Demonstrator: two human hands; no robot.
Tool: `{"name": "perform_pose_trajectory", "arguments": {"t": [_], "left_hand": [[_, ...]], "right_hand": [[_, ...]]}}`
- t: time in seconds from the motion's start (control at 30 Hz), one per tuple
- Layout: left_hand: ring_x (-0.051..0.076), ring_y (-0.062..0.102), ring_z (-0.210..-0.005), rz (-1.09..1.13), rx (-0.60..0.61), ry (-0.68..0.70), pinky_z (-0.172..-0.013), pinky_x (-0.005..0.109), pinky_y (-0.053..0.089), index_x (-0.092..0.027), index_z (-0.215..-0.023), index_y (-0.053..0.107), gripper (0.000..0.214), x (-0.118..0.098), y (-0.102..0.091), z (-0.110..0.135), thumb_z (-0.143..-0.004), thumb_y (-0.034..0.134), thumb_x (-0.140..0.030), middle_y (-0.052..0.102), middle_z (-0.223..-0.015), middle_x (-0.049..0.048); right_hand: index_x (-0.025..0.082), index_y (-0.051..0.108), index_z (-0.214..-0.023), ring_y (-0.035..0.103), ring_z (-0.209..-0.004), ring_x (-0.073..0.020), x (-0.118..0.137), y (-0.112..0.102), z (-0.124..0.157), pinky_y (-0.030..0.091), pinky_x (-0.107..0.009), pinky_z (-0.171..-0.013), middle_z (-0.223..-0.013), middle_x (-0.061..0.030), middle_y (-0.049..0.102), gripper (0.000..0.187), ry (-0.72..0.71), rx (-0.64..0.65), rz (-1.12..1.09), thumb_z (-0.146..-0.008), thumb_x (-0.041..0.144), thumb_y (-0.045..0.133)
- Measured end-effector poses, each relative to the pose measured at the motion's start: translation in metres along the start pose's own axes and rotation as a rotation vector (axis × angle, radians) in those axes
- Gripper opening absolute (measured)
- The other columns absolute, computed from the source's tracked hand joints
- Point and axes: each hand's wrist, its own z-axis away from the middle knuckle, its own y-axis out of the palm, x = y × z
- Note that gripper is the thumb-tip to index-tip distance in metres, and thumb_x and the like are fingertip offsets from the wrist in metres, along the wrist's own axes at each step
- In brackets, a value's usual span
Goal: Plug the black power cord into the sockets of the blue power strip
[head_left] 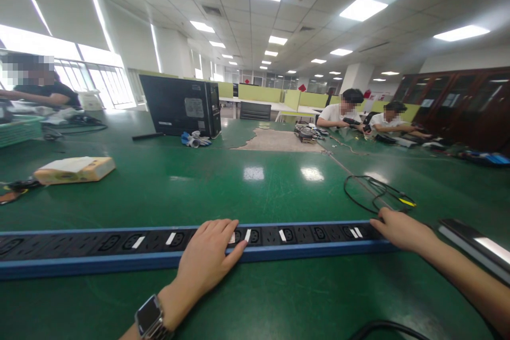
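Note:
A long power strip (303,234) with a blue frame and black sockets lies across the green table, running out of view on the left. Several small white labels stick to its face. My left hand (209,249), a watch on its wrist, is laid across the middle of the strip, fingers over the far edge and thumb at the near side. At the right end, my right hand (400,228) grips the strip, its fingertips partly hidden. Just beyond that hand is a coiled black cable (358,202) with a yellow tag.
A black computer case (179,106) stands at the back left, with blue-and-white gloves (195,139) beside it. A tissue pack (75,170) lies at left, a dark flat device (474,244) at right. Several people sit around the table. A black cable (382,325) curves near me.

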Motion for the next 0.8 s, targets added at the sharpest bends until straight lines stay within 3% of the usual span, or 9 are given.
{"name": "perform_pose_trajectory", "arguments": {"t": [0.27,0.47,0.8], "left_hand": [[0.027,0.058,-0.106,-0.002,0.018,-0.010,-0.095,0.044,0.042,-0.016,-0.118,0.061,0.047,-0.001,0.000,0.001,-0.089,0.045,-0.049,0.066,-0.114,0.0110],[0.027,0.058,-0.106,0.001,0.005,-0.007,-0.095,0.044,0.043,-0.017,-0.118,0.062,0.046,0.000,0.000,0.000,-0.089,0.044,-0.049,0.066,-0.114,0.0107],[0.027,0.058,-0.106,-0.008,0.011,-0.010,-0.095,0.044,0.042,-0.017,-0.118,0.061,0.047,-0.001,-0.001,0.001,-0.089,0.044,-0.049,0.066,-0.114,0.0105]], "right_hand": [[0.019,0.056,-0.078,0.066,-0.084,-0.0280,-0.007,0.000,-0.007,0.045,-0.038,-0.076,-0.088,-0.0150,0.069,0.036,-0.076,0.054,-0.018,-0.085,0.048,0.036],[0.020,0.054,-0.080,0.066,-0.083,-0.0270,-0.017,0.011,-0.001,0.045,-0.037,-0.076,-0.084,-0.0127,0.070,0.036,-0.052,0.003,-0.121,-0.086,0.050,0.034],[0.022,0.045,-0.083,0.067,-0.081,-0.0277,-0.001,0.010,0.017,0.044,-0.035,-0.070,-0.081,-0.0108,0.068,0.032,-0.006,0.003,-0.061,-0.088,0.050,0.031]]}}
